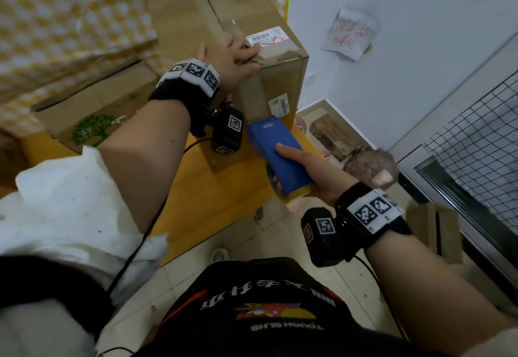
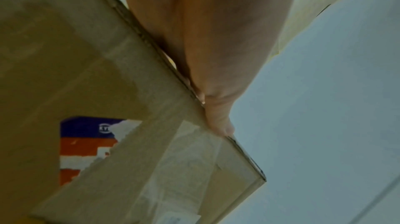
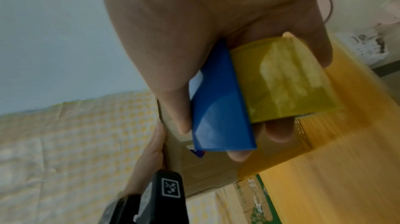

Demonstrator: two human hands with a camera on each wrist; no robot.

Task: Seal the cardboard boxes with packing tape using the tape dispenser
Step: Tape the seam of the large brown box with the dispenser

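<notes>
Head view looks down on a yellow table (image 1: 224,202) with an upright cardboard box (image 1: 269,82) standing on its far right part, close to the table's right edge. Left hand (image 1: 232,58) lies on the box's near top edge, fingers laid over the top and the thumb down the near face; the fingers look fairly straight and press rather than pinch. From the left wrist, the same hand (image 2: 216,56) runs along the top edge of the box (image 2: 86,56), fingertip reaching almost to the corner, with old clear tape and a torn blue, red and white label on the face below.

Right hand (image 1: 311,171) is clamped on a blue dispenser (image 1: 280,152), thumb on top and fingers curled beneath. The dispenser's far end sits just at the foot of the box's near face, right beside a white label there; whether it touches the cardboard I cannot tell. In the right wrist view the right hand (image 3: 216,22) wraps the dispenser (image 3: 220,101) and its yellowish tape roll (image 3: 288,80), fingertips showing under the blue shell, with the box (image 3: 205,167) beyond.

A second, lower box (image 1: 92,115) with a green tree print lies on the table to the left, well apart from the upright one. Right of the table the tiled floor (image 1: 280,222) is open up to a white wall (image 1: 420,20), where a paper note (image 1: 350,34) hangs. A wire grid panel (image 1: 476,138) stands at far right. The near table edge runs diagonally just below the right hand.
</notes>
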